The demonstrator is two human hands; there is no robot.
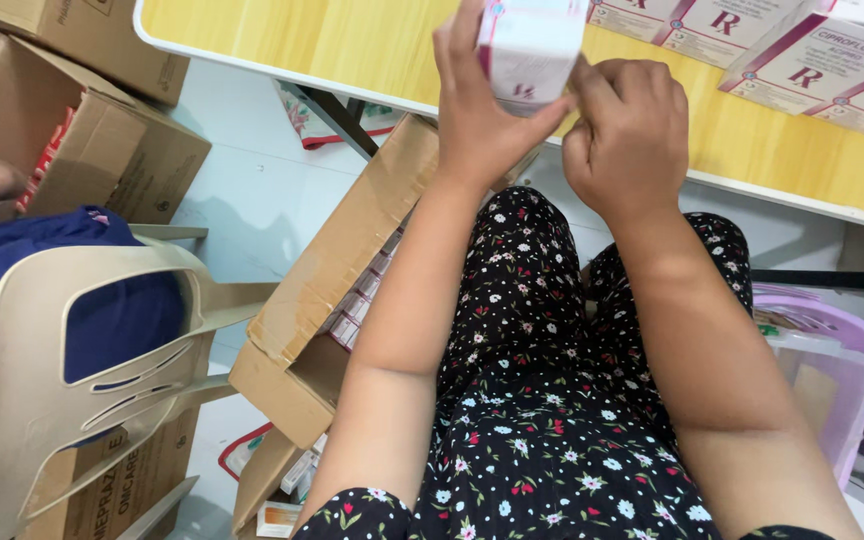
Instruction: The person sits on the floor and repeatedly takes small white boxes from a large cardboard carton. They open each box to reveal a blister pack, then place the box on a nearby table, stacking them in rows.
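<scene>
A small white carton with maroon edges (530, 45) is held up over my lap, just in front of the table edge. My left hand (482, 100) wraps around its left side and bottom. My right hand (627, 135) is curled at its right lower corner, fingers pinched against the carton. Below my left forearm an open brown cardboard box (337, 265) leans on its side, with rows of similar small cartons showing inside it.
A yellow wooden table with a white rim (352, 50) carries several flat white-and-maroon cartons (812, 60) at the top right. A beige plastic chair (72, 350) with a person in blue stands left. Cardboard boxes (72, 140) fill the back left. A lilac plastic bin (832, 360) sits right.
</scene>
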